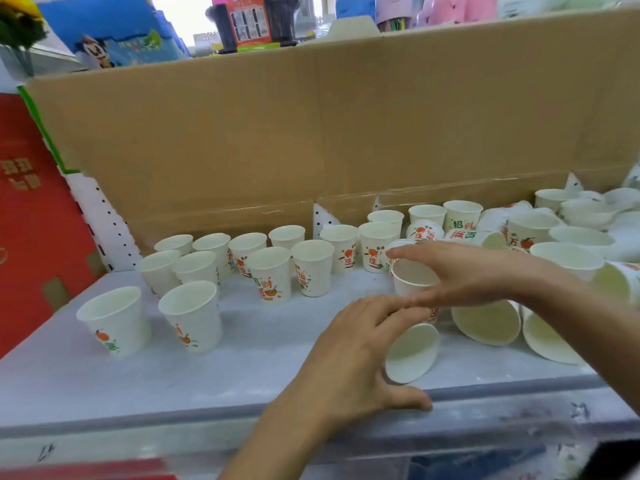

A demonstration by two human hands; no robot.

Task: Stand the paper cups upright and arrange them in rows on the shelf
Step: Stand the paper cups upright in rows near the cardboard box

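— Hands?
— My left hand [356,358] grasps a tipped cup [412,355] near the shelf's [242,375] front edge; my right hand [460,271] clasps an upright cup [414,277] just behind it.
— Tally?
— Standing cups [270,271], loose rows, left and back edge: roughly half. Fallen cups [485,320], right end: outstanding, I judge.

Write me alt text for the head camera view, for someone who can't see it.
A person's right hand grips an upright cup while the left hand holds a tipped cup at the front of a grey shelf. More paper cups stand in rows to the left, toppled cups lie to the right, and a cardboard wall rises behind.
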